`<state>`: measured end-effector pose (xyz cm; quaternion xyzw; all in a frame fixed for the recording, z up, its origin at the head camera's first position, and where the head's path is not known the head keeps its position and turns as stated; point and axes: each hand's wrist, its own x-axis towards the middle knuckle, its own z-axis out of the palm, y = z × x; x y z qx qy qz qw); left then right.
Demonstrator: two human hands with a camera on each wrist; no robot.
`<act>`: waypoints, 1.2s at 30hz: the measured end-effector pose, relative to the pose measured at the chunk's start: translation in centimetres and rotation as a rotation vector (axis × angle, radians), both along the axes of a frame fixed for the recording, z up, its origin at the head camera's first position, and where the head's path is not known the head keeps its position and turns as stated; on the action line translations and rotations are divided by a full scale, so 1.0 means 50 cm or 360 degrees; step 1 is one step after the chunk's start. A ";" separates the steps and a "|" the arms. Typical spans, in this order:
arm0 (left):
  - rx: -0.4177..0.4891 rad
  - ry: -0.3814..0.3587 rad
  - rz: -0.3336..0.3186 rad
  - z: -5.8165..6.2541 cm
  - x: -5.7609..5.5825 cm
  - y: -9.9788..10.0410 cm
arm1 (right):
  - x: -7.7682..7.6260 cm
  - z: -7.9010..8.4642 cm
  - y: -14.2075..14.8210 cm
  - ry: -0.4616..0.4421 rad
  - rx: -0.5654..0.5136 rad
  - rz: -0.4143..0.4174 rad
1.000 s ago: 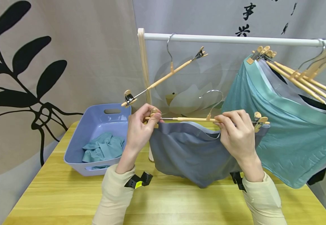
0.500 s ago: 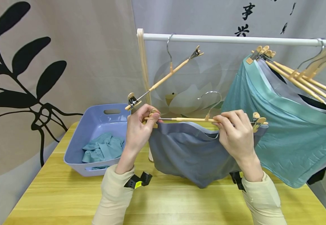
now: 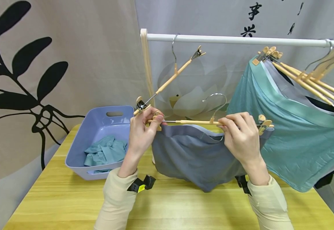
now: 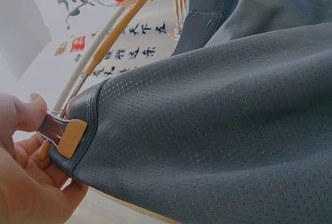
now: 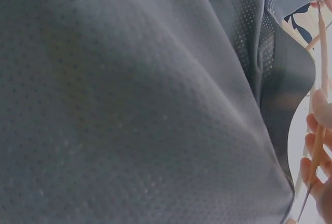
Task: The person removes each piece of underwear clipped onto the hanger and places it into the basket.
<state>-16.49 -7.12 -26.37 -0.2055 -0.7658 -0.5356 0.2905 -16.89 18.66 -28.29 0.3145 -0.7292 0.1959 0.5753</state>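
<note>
My left hand [image 3: 142, 137] pinches the left clip [image 4: 72, 138] of a wooden clip hanger [image 3: 193, 122]. That clip bites the waistband corner of grey, perforated-fabric shorts [image 3: 195, 158]. Farther right, my right hand [image 3: 243, 139] grips the hanger's bar between thumb and fingers, just inside the right clip [image 3: 264, 124], which sits at the other end of the waistband. The shorts hang below the bar, their waistband sagging in the middle. The metal hook [image 3: 217, 99] points up, off the rail. In the right wrist view, grey cloth fills most of the frame, with the bar [image 5: 323, 53] at the right edge.
An empty clip hanger [image 3: 171, 78] hangs from the white rail [image 3: 227, 40], its left clip near my left hand. Teal shorts [image 3: 293, 127] and other garments hang on hangers at right. A blue basket [image 3: 79, 145] with teal cloth [image 3: 106, 151] stands left on the wooden table [image 3: 172, 214].
The empty hanger on the rail has swung round, its left clip moving right and down towards my left hand, its right clip shifting left. Both hands and the grey shorts have barely moved.
</note>
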 end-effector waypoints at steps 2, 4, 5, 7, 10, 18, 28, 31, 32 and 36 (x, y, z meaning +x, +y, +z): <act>-0.0012 0.0025 -0.0006 0.000 0.000 -0.001 | 0.000 0.000 0.000 0.0001 0.0000 -0.0001; -0.0020 0.0046 -0.0011 0.000 0.000 -0.001 | 0.000 0.000 0.000 -0.0002 0.0002 -0.0002; -0.0022 0.0055 -0.0012 0.000 0.000 -0.001 | 0.000 0.000 0.000 -0.0002 0.0004 -0.0003; -0.0027 0.0069 -0.0012 0.001 0.001 -0.001 | 0.000 0.000 0.000 -0.0002 0.0007 -0.0005; -0.0035 0.0084 -0.0014 0.001 0.001 -0.001 | -0.001 0.001 0.000 -0.0002 0.0007 -0.0005; -0.0037 0.0102 -0.0012 0.003 0.003 -0.002 | 0.000 0.001 0.000 -0.0001 0.0005 -0.0005; 0.0001 0.0036 -0.0035 0.007 0.010 -0.002 | 0.001 -0.001 -0.001 -0.0006 0.0041 -0.0003; 0.0040 -0.0026 -0.0055 0.007 0.013 -0.003 | 0.002 -0.001 -0.001 -0.0006 0.0048 0.0002; 0.0041 -0.0041 -0.0054 0.007 0.013 -0.003 | 0.002 -0.001 -0.001 -0.0007 0.0052 0.0001; -0.0003 -0.0064 -0.0045 0.005 0.013 -0.006 | 0.002 -0.001 -0.001 -0.0024 0.0060 0.0002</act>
